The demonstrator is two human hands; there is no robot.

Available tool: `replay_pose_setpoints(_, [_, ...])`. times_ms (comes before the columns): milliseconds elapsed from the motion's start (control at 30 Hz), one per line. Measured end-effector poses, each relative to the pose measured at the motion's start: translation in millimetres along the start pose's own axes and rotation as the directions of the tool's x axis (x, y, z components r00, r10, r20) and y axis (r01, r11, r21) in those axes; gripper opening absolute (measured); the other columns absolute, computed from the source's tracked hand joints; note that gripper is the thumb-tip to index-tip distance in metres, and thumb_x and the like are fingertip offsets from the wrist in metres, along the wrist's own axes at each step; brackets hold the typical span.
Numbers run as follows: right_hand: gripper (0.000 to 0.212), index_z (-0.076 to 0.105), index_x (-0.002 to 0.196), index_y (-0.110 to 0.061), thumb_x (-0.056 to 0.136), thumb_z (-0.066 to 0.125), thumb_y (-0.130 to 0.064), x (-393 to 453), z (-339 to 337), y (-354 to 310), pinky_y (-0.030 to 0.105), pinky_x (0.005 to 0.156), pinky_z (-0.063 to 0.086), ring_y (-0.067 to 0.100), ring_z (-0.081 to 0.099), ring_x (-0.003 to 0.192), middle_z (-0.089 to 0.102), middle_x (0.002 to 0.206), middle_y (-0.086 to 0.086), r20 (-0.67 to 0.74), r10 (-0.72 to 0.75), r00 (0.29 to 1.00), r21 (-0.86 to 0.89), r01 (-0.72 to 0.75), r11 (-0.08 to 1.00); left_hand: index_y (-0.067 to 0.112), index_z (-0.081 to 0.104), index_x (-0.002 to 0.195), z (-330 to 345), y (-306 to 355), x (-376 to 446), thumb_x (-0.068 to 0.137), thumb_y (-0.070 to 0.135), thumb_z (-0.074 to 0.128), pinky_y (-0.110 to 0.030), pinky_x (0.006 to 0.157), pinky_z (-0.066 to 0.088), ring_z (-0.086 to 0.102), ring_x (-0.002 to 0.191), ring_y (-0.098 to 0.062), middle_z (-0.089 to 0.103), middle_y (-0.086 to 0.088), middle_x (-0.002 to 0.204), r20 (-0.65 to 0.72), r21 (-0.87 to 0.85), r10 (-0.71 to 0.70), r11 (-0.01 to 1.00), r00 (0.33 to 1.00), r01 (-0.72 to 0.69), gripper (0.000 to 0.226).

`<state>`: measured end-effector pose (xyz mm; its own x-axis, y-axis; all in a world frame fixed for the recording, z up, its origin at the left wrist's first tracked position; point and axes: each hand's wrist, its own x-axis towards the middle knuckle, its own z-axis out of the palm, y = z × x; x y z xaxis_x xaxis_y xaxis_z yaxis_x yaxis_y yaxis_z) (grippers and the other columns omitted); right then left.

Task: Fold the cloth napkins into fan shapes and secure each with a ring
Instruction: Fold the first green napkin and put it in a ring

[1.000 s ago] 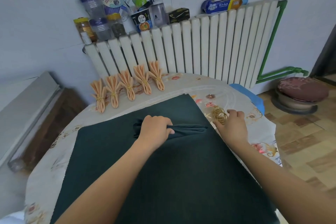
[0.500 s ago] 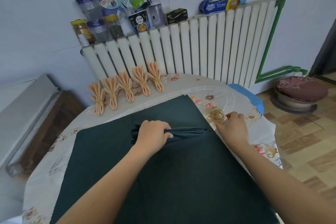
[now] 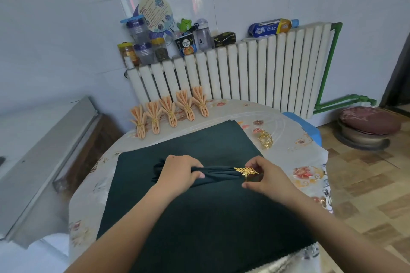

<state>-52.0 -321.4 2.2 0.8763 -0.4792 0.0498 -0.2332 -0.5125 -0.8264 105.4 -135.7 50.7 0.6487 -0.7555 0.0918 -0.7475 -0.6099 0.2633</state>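
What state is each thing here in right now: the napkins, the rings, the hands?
Dark green napkin: pleated into a bundle, gold leaf ring at its right end.
Gold leaf ring: pinched by the right hand.
Left hand: grips the bundle.
Peach napkins: five, fanned and ringed.
Spare gold rings: loose pile on the table.
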Motion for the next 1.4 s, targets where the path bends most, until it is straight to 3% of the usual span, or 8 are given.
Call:
replay_pose_setpoints(200, [0.037, 0.055, 0.095, -0.027, 0.070, 0.081, -0.022, -21, 7, -28, 0.014, 0.072, 0.043, 0.004, 0.056, 0.084, 0.058, 0.091, -0.015, 0.016, -0.070, 0.997, -0.106, 0.071, 0.992, 0.028, 0.073, 0.100, -18, -11, -40, 0.086, 0.036, 0.067, -0.033, 0.103, 0.036, 0.060, 0.098, -0.011, 0.069, 0.012, 0.102, -0.013, 0.000, 0.028, 1.000, 1.000, -0.028, 0.018])
replay_pose_setpoints(433, [0.037, 0.053, 0.095, -0.031, 0.069, 0.080, -0.030, -36, 24, -57, 0.021, 0.076, 0.049, 0.002, 0.058, 0.085, 0.063, 0.091, -0.015, 0.183, -0.164, 0.969, -0.192, 0.199, 0.961, 0.033, 0.071, 0.105, -21, -14, -65, 0.084, 0.041, 0.067, -0.025, 0.103, 0.022, 0.049, 0.109, -0.014, 0.065, 0.017, 0.105, -0.036, -0.021, 0.047, 0.999, 0.998, -0.048, 0.023])
replay_pose_setpoints(533, [0.041, 0.052, 0.099, -0.034, 0.069, 0.078, -0.040, -39, 35, -69, 0.027, 0.076, 0.049, 0.005, 0.057, 0.086, 0.064, 0.095, -0.015, 0.196, -0.211, 0.958, -0.346, 0.269, 0.899, 0.038, 0.071, 0.097, -21, -12, -70, 0.082, 0.039, 0.069, -0.026, 0.101, 0.021, 0.046, 0.110, -0.016, 0.059, 0.020, 0.097, -0.005, -0.050, 0.066, 0.997, 0.998, -0.066, 0.015])
replay_pose_setpoints(667, [0.043, 0.051, 0.102, -0.031, 0.069, 0.076, -0.046, -42, 46, -79, 0.027, 0.072, 0.046, 0.010, 0.057, 0.087, 0.066, 0.098, -0.013, 0.199, -0.247, 0.948, -0.408, 0.309, 0.859, 0.038, 0.071, 0.099, -20, -8, -71, 0.082, 0.037, 0.069, -0.031, 0.105, 0.021, 0.044, 0.112, -0.015, 0.057, 0.020, 0.097, 0.039, -0.054, 0.092, 0.995, 0.995, -0.090, 0.017])
replay_pose_setpoints(1167, [0.043, 0.048, 0.094, -0.027, 0.070, 0.075, -0.051, -59, 76, -69, 0.025, 0.060, 0.042, 0.008, 0.057, 0.074, 0.066, 0.086, -0.009, 0.178, -0.161, 0.971, -0.355, 0.216, 0.910, 0.029, 0.072, 0.098, -10, -8, -77, 0.086, 0.027, 0.067, -0.031, 0.111, 0.012, 0.049, 0.103, -0.003, 0.061, 0.014, 0.096, 0.175, -0.108, 0.181, 0.981, 0.968, -0.164, 0.013])
replay_pose_setpoints(1267, [0.045, 0.045, 0.091, -0.026, 0.069, 0.075, -0.052, -64, 86, -66, 0.021, 0.055, 0.037, 0.008, 0.055, 0.075, 0.062, 0.085, -0.010, 0.127, -0.139, 0.982, -0.353, 0.176, 0.919, 0.029, 0.071, 0.100, -3, -10, -78, 0.086, 0.027, 0.066, -0.035, 0.114, 0.002, 0.044, 0.111, -0.002, 0.058, 0.016, 0.100, 0.154, -0.048, 0.203, 0.979, 0.967, -0.198, 0.014])
replay_pose_setpoints(1400, [0.050, 0.042, 0.096, -0.024, 0.072, 0.070, -0.057, -68, 98, -69, 0.024, 0.064, 0.037, 0.010, 0.052, 0.080, 0.055, 0.088, -0.010, 0.175, -0.075, 0.982, -0.436, 0.146, 0.888, 0.029, 0.068, 0.106, 10, -11, -83, 0.086, 0.023, 0.063, -0.040, 0.116, -0.011, 0.025, 0.131, -0.010, 0.045, 0.010, 0.128, 0.165, 0.170, 0.266, 0.941, 0.950, -0.293, 0.022])
